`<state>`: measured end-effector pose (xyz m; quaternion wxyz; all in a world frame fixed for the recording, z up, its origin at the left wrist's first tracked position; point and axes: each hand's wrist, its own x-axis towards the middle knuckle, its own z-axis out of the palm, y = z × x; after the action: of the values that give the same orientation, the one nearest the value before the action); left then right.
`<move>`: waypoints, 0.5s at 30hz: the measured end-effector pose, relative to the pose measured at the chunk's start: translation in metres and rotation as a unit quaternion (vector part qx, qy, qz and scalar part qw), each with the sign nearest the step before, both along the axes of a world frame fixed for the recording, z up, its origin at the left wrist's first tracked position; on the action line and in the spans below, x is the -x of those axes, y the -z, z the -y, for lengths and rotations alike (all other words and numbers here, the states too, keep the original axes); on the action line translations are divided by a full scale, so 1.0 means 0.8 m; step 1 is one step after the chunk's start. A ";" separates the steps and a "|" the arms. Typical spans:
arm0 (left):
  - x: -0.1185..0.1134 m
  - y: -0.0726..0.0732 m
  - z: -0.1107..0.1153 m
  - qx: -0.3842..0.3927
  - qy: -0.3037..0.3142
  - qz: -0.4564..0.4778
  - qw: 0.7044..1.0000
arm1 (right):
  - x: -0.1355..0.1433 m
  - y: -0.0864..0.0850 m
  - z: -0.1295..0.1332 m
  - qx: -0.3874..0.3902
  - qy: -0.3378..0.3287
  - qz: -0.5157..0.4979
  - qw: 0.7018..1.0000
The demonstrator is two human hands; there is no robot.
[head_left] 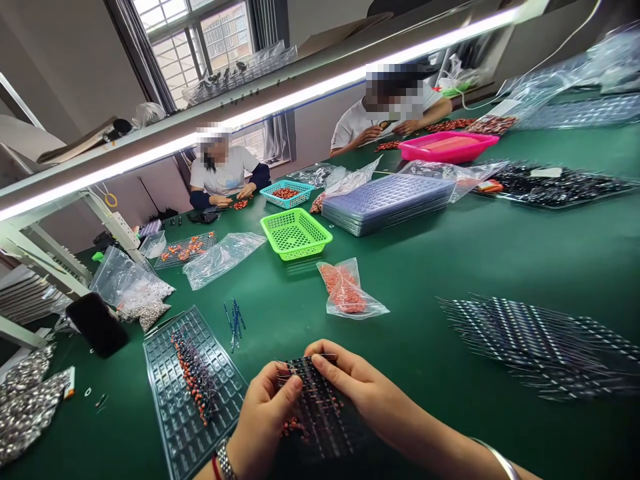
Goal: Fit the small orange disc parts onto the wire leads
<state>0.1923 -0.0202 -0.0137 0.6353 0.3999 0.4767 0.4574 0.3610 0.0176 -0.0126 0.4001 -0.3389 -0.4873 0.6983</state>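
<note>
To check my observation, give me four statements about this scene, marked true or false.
1. The left hand and right hand both hold a dark flat bundle of thin strips. True.
2. A silver link-band watch is on the right wrist. False: the watch is on the left.
3. A clear plastic bag of orange pieces lies on the green tabletop. True.
4. Thin dark-blue sticks lie in the grey compartment tray. False: the sticks lie beside the tray.
</note>
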 end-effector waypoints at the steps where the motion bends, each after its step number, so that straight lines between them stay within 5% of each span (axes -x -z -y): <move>1: 0.000 0.000 0.000 0.001 -0.001 -0.003 1.000 | -0.001 -0.002 0.000 -0.005 0.000 0.003 1.000; 7: 0.000 -0.002 0.000 0.008 -0.038 0.026 0.999 | -0.004 -0.004 -0.002 -0.007 -0.054 -0.012 0.998; 15: -0.004 -0.002 0.004 0.020 -0.040 0.084 0.995 | 0.007 0.014 0.006 0.063 -0.043 -0.081 0.994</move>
<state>0.1954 -0.0238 -0.0117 0.6620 0.3279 0.4466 0.5047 0.3557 0.0126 -0.0241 0.3859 -0.2839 -0.4226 0.7693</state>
